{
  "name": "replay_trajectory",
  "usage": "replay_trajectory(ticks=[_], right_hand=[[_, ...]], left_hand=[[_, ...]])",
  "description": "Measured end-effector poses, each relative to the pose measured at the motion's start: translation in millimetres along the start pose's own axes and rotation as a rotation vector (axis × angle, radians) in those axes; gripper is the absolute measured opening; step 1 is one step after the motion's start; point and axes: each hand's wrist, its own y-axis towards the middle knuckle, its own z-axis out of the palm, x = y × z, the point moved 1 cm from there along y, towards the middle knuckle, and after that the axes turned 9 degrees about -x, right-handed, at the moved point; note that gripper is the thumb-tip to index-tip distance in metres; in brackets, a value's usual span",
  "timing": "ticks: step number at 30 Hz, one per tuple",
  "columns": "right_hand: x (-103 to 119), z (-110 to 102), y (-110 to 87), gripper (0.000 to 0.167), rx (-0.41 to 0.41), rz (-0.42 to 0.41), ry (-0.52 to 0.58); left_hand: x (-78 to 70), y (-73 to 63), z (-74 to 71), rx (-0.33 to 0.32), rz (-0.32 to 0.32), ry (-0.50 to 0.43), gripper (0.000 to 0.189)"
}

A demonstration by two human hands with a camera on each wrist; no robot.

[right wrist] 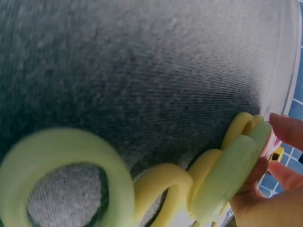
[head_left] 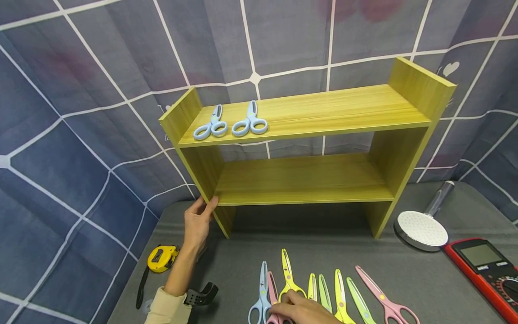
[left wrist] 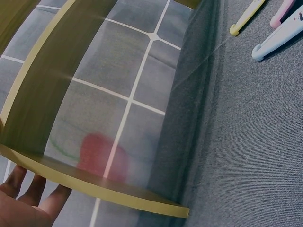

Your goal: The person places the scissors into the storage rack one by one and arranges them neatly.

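My left hand (head_left: 197, 223) grips the left side panel of a yellow wooden shelf (head_left: 299, 179), thumb at the front edge by the lower board. In the left wrist view its fingers (left wrist: 33, 191) lie against the panel's outer face. At the bottom of the head view, my right hand (head_left: 303, 309) pinches the handle of pink scissors (head_left: 272, 285); the fingers partly hide the grip. Right beside them lie light-blue scissors (head_left: 263, 288) and yellow scissors (head_left: 288, 270). Two light-blue scissors (head_left: 212, 123) (head_left: 250, 120) rest on the shelf's top board, at its left.
Several green and yellow scissors (head_left: 340, 292) and another pink pair (head_left: 382, 294) lie along the front of the grey table (head_left: 238, 265). A yellow tape measure (head_left: 161, 258) is at left. At right are a shower head (head_left: 421, 230) and a red multimeter (head_left: 483, 270). Patterned curtain (head_left: 121, 148) surrounds the table.
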Motion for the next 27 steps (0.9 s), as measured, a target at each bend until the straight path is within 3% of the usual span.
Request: replay_trajectory(ticks=[5, 10, 17, 23, 27], right_hand=[[2, 4, -1.7, 0.026, -0.056, 0.036, -0.109], [5, 2, -1.0, 0.025, 0.012, 0.101, -0.164], [12, 6, 0.1, 0.030, 0.079, 0.128, -0.230], [10, 4, 4.8, 0.037, 0.130, 0.157, -0.188], [10, 4, 6.2, 0.024, 0.106, 0.130, -0.178]], left_hand=[[-0.4, 0.4, 1.2, 0.005, 0.009, 0.003, 0.036], [-0.4, 0.4, 1.6, 0.003, 0.005, -0.004, 0.036], [-0.8, 0.0, 0.3, 0.008, -0.001, -0.002, 0.037], [-1.8, -0.4, -0.6, 0.022, 0.008, -0.005, 0.037], [-1.7, -0.8, -1.2, 0.026, 0.003, -0.005, 0.037]])
